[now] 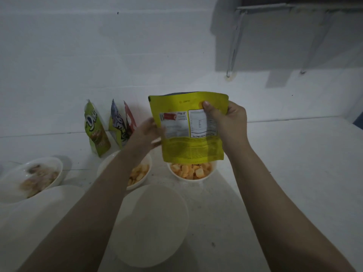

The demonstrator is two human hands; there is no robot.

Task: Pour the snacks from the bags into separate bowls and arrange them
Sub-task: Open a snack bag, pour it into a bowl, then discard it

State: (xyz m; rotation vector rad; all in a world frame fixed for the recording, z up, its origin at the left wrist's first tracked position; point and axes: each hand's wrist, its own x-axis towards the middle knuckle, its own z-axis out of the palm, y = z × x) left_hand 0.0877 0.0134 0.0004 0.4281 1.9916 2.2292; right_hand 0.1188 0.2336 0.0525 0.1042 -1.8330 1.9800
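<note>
Yellow bag [193,132] held upside down, mouth downward, just above a bowl [193,178] of orange snack pieces [191,170] on the white tabletop [284,163]

Right hand [228,124] gripping the bag's right edge, thumb pressed on the printed back panel, fingers wrapped behind, out of sight

Left hand [147,132] at the bag's left edge, fingers tucked behind it; cannot tell whether pinching or only touching

Second bowl [110,163] just left, holding pale yellow pieces, partly hidden by the left forearm

Third bowl [33,177] far left with brownish snacks, blurred

Large white bowl [155,224] nearest, between the forearms, contents not clear

Three more bags upright against the wall behind the bowls: green bag [96,130], purple-and-yellow bag [118,126], red bag [130,120], touching side by side
</note>
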